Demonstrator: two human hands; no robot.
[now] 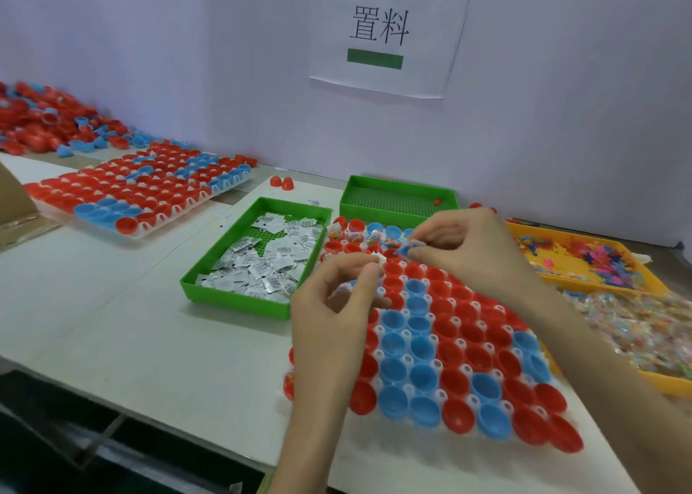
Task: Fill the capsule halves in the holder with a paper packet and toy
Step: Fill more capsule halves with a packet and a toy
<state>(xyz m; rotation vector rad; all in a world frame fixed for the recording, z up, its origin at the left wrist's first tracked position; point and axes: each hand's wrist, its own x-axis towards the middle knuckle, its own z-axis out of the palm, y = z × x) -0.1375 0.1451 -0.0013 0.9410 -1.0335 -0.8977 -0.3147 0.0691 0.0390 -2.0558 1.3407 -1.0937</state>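
Note:
A white holder (pixel 464 370) in front of me carries rows of red and blue capsule halves. Its far rows hold small wrapped toys, while the near cups look empty. My left hand (pixel 337 306) hovers over the holder's left side and pinches a small white paper packet (pixel 380 259) at the fingertips, with more packets tucked in the palm. My right hand (pixel 460 246) is above the far rows and pinches a small blue toy (pixel 406 248) between thumb and fingers.
A green tray (pixel 209 268) of paper packets sits left of the holder. A second green tray (pixel 397 197) stands behind it. Yellow trays (pixel 554 280) of toys and wrapped bags lie right. Another loaded holder (pixel 134 190) and a capsule pile (pixel 48 119) are far left.

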